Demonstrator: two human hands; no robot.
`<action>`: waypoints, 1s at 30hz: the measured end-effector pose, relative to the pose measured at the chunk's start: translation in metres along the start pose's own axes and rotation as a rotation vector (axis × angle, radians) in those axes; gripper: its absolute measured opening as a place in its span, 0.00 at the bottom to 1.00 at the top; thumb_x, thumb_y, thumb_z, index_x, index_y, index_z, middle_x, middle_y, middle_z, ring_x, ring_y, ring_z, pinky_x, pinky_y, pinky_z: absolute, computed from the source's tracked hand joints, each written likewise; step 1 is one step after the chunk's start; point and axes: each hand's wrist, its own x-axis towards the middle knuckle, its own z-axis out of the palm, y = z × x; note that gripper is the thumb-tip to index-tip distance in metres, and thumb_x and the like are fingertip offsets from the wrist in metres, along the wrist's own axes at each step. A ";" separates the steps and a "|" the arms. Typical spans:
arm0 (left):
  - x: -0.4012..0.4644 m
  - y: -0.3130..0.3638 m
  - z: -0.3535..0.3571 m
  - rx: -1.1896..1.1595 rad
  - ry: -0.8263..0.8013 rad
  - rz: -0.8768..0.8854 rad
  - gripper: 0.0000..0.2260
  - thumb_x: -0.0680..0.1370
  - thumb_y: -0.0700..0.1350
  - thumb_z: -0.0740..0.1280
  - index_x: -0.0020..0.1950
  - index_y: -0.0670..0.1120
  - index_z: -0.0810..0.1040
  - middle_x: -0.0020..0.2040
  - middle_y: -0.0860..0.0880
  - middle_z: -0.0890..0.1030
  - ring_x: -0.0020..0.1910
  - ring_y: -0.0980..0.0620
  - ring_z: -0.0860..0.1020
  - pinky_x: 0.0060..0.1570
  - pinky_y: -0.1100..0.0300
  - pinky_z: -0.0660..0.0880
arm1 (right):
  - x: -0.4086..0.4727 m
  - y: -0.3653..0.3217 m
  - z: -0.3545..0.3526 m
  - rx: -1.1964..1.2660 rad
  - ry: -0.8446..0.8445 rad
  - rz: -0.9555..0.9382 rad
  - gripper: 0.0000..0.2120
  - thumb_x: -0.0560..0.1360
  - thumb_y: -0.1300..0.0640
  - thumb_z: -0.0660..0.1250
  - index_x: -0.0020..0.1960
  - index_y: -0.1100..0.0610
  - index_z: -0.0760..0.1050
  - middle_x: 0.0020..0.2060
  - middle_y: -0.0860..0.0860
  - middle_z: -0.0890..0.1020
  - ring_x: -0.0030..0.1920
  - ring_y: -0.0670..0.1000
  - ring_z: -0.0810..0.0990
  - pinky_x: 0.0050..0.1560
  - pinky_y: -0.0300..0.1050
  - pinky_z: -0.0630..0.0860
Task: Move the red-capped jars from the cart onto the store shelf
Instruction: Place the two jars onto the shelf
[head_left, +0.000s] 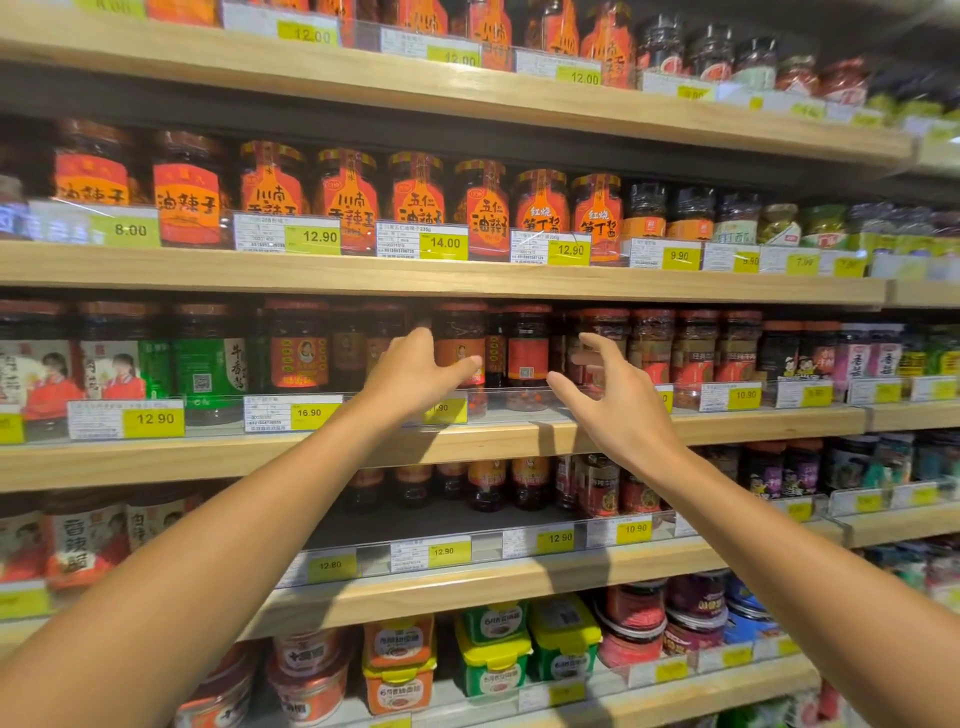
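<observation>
Both forearms reach up to the shelf (519, 434), left hand (415, 371) cupped against an upright red-capped jar (460, 353) at its front edge, right hand (610, 400) spread empty just beside.

Yellow price tags run along the shelf edges: 12.00 (312, 34) up top, then 8.00 (130, 229), 12.90 (320, 236), 14.00 (444, 242) and 9.90 (679, 255). Lower down, 16.90 (309, 412) and 10.90 (745, 395). Orange jar labels (187, 200) carry Chinese characters, 油辣子.
</observation>
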 end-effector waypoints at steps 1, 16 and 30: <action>-0.007 -0.002 0.000 0.016 0.038 0.029 0.28 0.76 0.63 0.67 0.63 0.41 0.71 0.60 0.43 0.78 0.55 0.44 0.78 0.49 0.49 0.75 | -0.003 0.002 -0.002 0.009 -0.002 -0.001 0.34 0.76 0.35 0.64 0.77 0.48 0.61 0.69 0.49 0.75 0.68 0.51 0.74 0.62 0.53 0.75; -0.105 0.015 0.077 0.113 -0.023 0.725 0.24 0.78 0.58 0.63 0.71 0.50 0.71 0.69 0.52 0.74 0.68 0.50 0.72 0.66 0.52 0.71 | -0.090 0.069 -0.049 -0.203 -0.074 -0.026 0.28 0.78 0.39 0.64 0.75 0.49 0.66 0.69 0.45 0.74 0.71 0.47 0.69 0.68 0.50 0.71; -0.162 0.099 0.209 0.093 -0.349 0.994 0.33 0.79 0.69 0.51 0.71 0.48 0.74 0.71 0.46 0.74 0.72 0.45 0.70 0.74 0.46 0.62 | -0.220 0.158 -0.155 -0.555 -0.256 0.216 0.31 0.79 0.33 0.56 0.78 0.48 0.63 0.76 0.47 0.64 0.76 0.51 0.58 0.76 0.51 0.58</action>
